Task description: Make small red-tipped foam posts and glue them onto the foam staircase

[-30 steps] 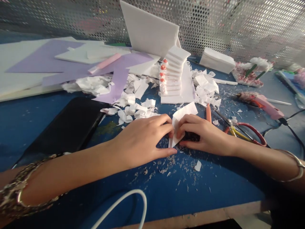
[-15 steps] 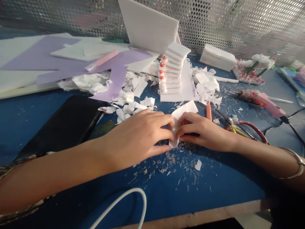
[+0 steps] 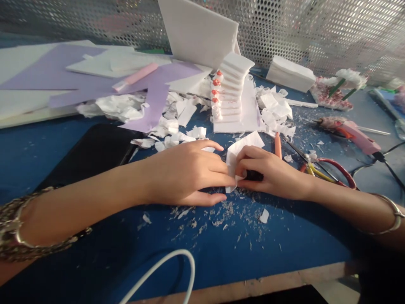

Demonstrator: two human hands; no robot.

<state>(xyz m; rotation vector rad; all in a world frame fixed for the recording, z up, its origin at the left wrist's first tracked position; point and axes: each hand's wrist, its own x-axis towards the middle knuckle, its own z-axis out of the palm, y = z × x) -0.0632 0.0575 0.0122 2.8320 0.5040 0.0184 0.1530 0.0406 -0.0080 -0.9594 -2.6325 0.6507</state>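
Observation:
A small white paper piece stands bent on the blue table in the middle. My right hand pinches its lower right side between thumb and curled fingers. From the left, my left hand reaches in with its fingers stretched out and apart. One fingertip touches the paper's lower left part; the index finger is lifted clear of it. Just beyond the paper rises a stepped white stack with small red-orange flowers along its left side, on a white base.
Scissors, an orange stick and a pink glue gun lie on the right. A black phone-like slab is left. Paper scraps, white and purple sheets and a perforated metal screen fill the back. A white cable loops in front.
My left hand's fingers have straightened and spread from a curled pose at the paper, the index finger lifting. My right hand keeps its pinch with little movement.

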